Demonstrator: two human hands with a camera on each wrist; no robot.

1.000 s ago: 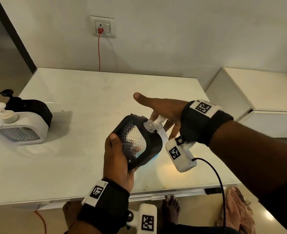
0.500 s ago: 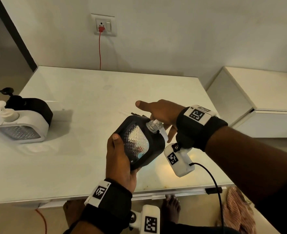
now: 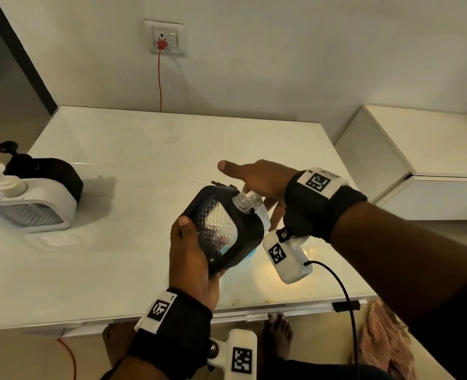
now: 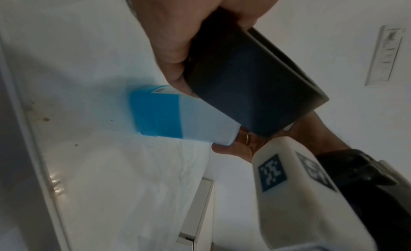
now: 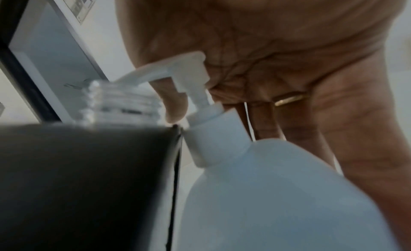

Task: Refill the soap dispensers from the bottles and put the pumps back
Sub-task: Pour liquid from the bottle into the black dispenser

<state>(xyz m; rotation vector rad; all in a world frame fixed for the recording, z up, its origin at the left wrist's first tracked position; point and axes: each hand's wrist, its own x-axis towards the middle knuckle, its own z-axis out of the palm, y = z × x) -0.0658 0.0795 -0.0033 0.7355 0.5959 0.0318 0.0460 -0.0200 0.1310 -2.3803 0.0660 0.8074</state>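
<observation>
I had the black dispenser (image 3: pixel 228 229) tilted up off the table, near its front edge, my left hand (image 3: pixel 194 259) wrapped round its lower end, thumb on the quilted clear window. Its threaded clear neck (image 3: pixel 242 202) stood open, no pump on it. Right against that neck sat the white refill bottle (image 5: pixel 278 193), blue band at its base, its white pump head (image 5: pixel 177 68) pointing over the opening. My right hand (image 3: pixel 257 181) lay flat across the top of that pump, fingers straight and relaxed, palm on the pump top, gripping nothing. Over by the table's (image 3: pixel 111 165) left edge the white dispenser (image 3: pixel 28 208) stood with its pump fitted, a second black dispenser (image 3: pixel 48 174) touching it from behind, also pumped. A red cord (image 3: pixel 160 78) ran down from the wall socket (image 3: pixel 166 37).
</observation>
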